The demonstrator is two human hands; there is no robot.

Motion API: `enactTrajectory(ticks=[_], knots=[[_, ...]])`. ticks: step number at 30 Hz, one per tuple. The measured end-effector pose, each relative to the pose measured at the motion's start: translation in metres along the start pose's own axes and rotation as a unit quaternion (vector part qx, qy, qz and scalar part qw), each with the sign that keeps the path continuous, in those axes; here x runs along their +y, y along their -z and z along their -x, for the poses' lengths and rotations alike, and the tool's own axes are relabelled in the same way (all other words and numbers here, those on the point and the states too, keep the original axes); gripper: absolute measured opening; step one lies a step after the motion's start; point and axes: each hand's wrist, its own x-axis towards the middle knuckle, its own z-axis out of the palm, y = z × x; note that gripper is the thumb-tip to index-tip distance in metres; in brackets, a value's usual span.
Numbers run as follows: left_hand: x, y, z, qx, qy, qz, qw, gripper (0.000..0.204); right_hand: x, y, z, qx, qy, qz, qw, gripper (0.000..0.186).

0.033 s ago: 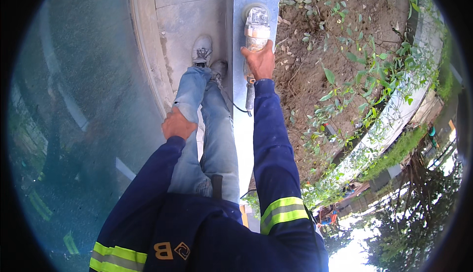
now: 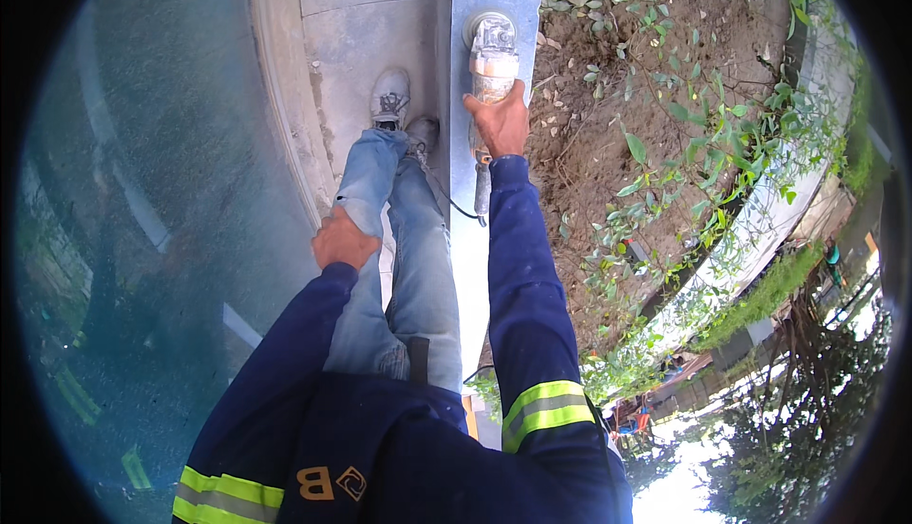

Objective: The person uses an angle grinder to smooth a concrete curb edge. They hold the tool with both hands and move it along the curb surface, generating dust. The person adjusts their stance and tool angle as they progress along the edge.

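My right hand [image 2: 502, 125] is wrapped round the body of a dusty angle grinder [image 2: 494, 57], just ahead of its handle end. The tool lies along the top of a long, narrow grey wall [image 2: 469, 267], with its round disc at the far end, down against that surface. A dark power cord [image 2: 463, 209] loops from the tool's near end over the wall's left side. My left hand [image 2: 345, 240] is closed over the knee of my faded jeans [image 2: 366, 196], its fingertips partly hidden.
Left of the wall my dusty shoes [image 2: 390, 95] stand on a concrete walkway [image 2: 366, 20]. A kerb [image 2: 275, 87] separates it from the road [image 2: 180, 191]. On the right are brown soil [image 2: 684, 25], leafy plants [image 2: 703, 144] and a pale curved border [image 2: 774, 206].
The grinder's head has shifted slightly left across the wall top, my right hand still round it. My left hand has stayed on the knee.
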Motion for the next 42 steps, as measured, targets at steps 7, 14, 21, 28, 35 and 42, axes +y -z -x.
enactTrajectory(ticks=[7,14,21,28,35,42], knots=[[-0.002,-0.004,-0.002,-0.014,0.005,-0.001,1.0,0.074,-0.027,0.0,-0.013,0.01,0.013,0.004,1.0,0.078],[-0.002,-0.002,-0.002,-0.004,0.003,-0.006,1.0,0.074,-0.012,-0.003,0.0,0.003,0.003,0.004,1.0,0.079],[-0.003,-0.004,-0.003,-0.006,0.002,-0.007,1.0,0.07,-0.032,-0.007,-0.011,-0.018,0.017,0.039,0.999,0.077],[0.002,0.005,-0.001,-0.003,0.002,0.005,1.0,0.07,-0.02,0.002,-0.008,0.003,-0.004,0.004,1.0,0.079],[-0.003,0.001,-0.003,-0.009,-0.001,-0.01,1.0,0.072,-0.012,-0.009,0.005,-0.021,0.022,0.031,0.999,0.073],[-0.003,-0.005,-0.004,0.006,-0.011,-0.035,0.999,0.073,-0.012,0.007,-0.034,0.05,-0.006,-0.019,0.999,0.079]])
